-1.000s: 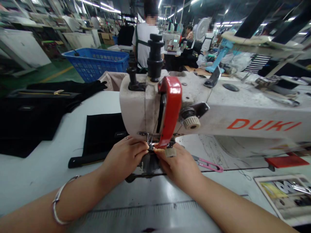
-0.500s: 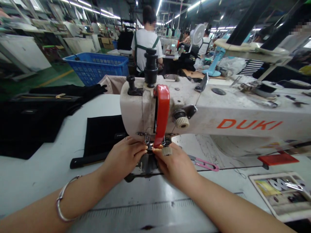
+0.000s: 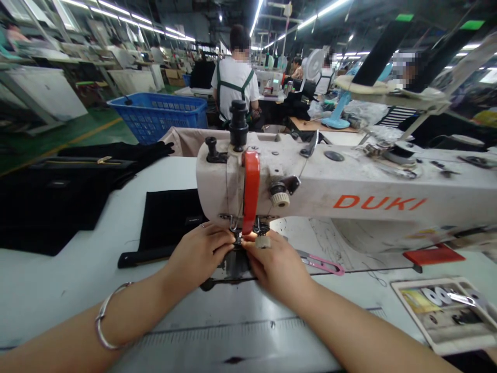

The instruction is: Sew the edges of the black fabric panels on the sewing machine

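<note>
My left hand (image 3: 202,254), with a metal bangle on the wrist, is closed, its fingertips pinched at the edge of a black fabric piece (image 3: 166,215) beside the presser foot (image 3: 237,238). The fabric runs out to the left behind that hand, with a small label and a folded front edge. From the other side my right hand (image 3: 279,264) is closed too, thumb and fingers at the same edge by the foot. Fingers and machine head hide most of what is pinched. Above both hands stands the white sewing machine (image 3: 303,176) with its red guard (image 3: 251,191).
Pink-handled thread snips (image 3: 322,263) lie right of my right hand. Farther right are a red block (image 3: 433,256) and a small parts tray (image 3: 438,339). Black bags (image 3: 58,197) are stacked at the left. Behind are a blue basket (image 3: 163,111) and a seated co-worker (image 3: 235,83).
The view has tilted and shifted slightly, so the machine sits a little lower. Both hands stay at the presser foot with hardly any visible movement.
</note>
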The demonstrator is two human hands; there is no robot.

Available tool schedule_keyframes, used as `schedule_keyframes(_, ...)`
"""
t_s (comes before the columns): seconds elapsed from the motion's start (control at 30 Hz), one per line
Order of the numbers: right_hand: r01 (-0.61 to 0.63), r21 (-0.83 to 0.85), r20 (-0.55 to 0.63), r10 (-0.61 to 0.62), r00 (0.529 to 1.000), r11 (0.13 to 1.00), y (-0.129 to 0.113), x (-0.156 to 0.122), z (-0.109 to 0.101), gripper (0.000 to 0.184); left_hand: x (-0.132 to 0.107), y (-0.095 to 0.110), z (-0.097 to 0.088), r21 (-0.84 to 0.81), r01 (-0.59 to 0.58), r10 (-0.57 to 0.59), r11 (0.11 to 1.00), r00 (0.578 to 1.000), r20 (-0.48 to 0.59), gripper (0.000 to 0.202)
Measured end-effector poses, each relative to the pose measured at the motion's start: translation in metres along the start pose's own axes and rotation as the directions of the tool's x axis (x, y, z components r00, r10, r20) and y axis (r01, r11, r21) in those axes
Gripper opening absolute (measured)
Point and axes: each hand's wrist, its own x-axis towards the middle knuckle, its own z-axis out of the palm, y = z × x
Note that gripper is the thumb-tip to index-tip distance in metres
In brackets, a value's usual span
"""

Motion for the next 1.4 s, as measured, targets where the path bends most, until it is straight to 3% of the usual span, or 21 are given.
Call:
schedule_keyframes(0.2,-0.005,0.008,-0.041,0.005,0.999,1.000,0.001,0.001,0.001,0.025,0.007,-0.010,-0.002,0.003,0.013,-0.013,1.000,0.998,0.068,0.016)
schedule_keyframes(0.3,0.004,0.017,-0.082,-0.003,0.997,1.000,0.004,-0.001,-0.001,0.027,-0.004,-0.004,-0.015,0.012,0.001,-0.003,1.000,0.988,0.155,0.056)
schedule_keyframes(0.37,0.022,0.033,-0.102,-0.019,0.995,0.999,0.008,-0.002,-0.002,0.027,-0.029,0.010,-0.027,0.025,-0.011,0.006,1.000,0.975,0.222,0.092)
schedule_keyframes(0.43,0.051,0.057,-0.104,-0.045,0.994,0.997,0.010,-0.003,-0.004,0.029,-0.067,0.030,-0.039,0.045,-0.028,0.013,0.999,0.957,0.291,0.101)
schedule_keyframes(0.5,0.097,0.089,-0.081,-0.090,0.993,0.991,0.004,-0.005,-0.008,0.033,-0.107,0.052,-0.052,0.052,-0.024,0.005,0.998,0.941,0.337,0.066)
schedule_keyframes(0.57,0.173,0.134,-0.031,-0.170,0.985,0.976,-0.013,-0.007,-0.013,0.040,-0.138,0.072,-0.070,-0.006,0.021,-0.018,1.000,0.959,0.284,0.036)
schedule_keyframes(0.63,0.243,0.235,0.048,-0.261,0.964,0.941,-0.042,-0.011,-0.019,0.050,-0.154,0.086,-0.092,-0.108,0.161,-0.137,0.981,0.969,0.205,0.027)
schedule_keyframes(0.67,0.245,0.325,0.099,-0.291,0.952,0.913,-0.058,-0.013,-0.022,0.054,-0.158,0.092,-0.104,-0.160,0.273,-0.244,0.949,0.953,0.177,0.020)
schedule_keyframes(0.73,0.165,0.500,0.171,-0.283,0.944,0.850,-0.090,-0.017,-0.027,0.044,-0.157,0.101,-0.129,-0.264,0.515,-0.494,0.815,0.857,0.148,0.008)
schedule_keyframes(0.83,-0.041,0.636,0.246,-0.152,0.957,0.771,-0.121,-0.021,-0.034,0.013,-0.149,0.114,-0.156,-0.503,0.723,-0.736,0.474,0.638,0.224,0.024)
schedule_keyframes(0.9,-0.162,0.685,0.311,-0.084,0.947,0.710,-0.130,-0.023,-0.038,0.014,-0.145,0.124,-0.166,-0.668,0.718,-0.765,0.195,0.538,0.355,0.035)
schedule_keyframes(0.97,-0.258,0.714,0.385,-0.057,0.921,0.651,-0.133,-0.024,-0.042,0.015,-0.141,0.133,-0.169,-0.753,0.658,-0.764,-0.014,0.479,0.433,0.040)
schedule_keyframes(1.07,-0.351,0.708,0.459,-0.021,0.888,0.613,-0.134,-0.028,-0.048,0.020,-0.140,0.142,-0.170,-0.785,0.607,-0.787,-0.126,0.421,0.452,0.038)
schedule_keyframes(1.13,-0.372,0.700,0.475,-0.007,0.880,0.610,-0.136,-0.031,-0.051,0.023,-0.142,0.144,-0.168,-0.787,0.598,-0.775,-0.151,0.423,0.470,0.036)
schedule_keyframes(1.27,-0.368,0.695,0.475,-0.010,0.880,0.618,-0.140,-0.031,-0.049,0.026,-0.146,0.142,-0.159,-0.784,0.612,-0.719,-0.109,0.497,0.487,0.034)
schedule_keyframes(1.33,-0.338,0.680,0.465,-0.026,0.885,0.650,-0.141,-0.030,-0.046,0.028,-0.151,0.135,-0.160,-0.765,0.644,-0.718,0.009,0.537,0.443,0.036)
schedule_keyframes(1.4,-0.261,0.650,0.411,-0.041,0.911,0.714,-0.136,-0.030,-0.041,0.026,-0.167,0.121,-0.174,-0.670,0.698,-0.789,0.252,0.549,0.275,0.037)
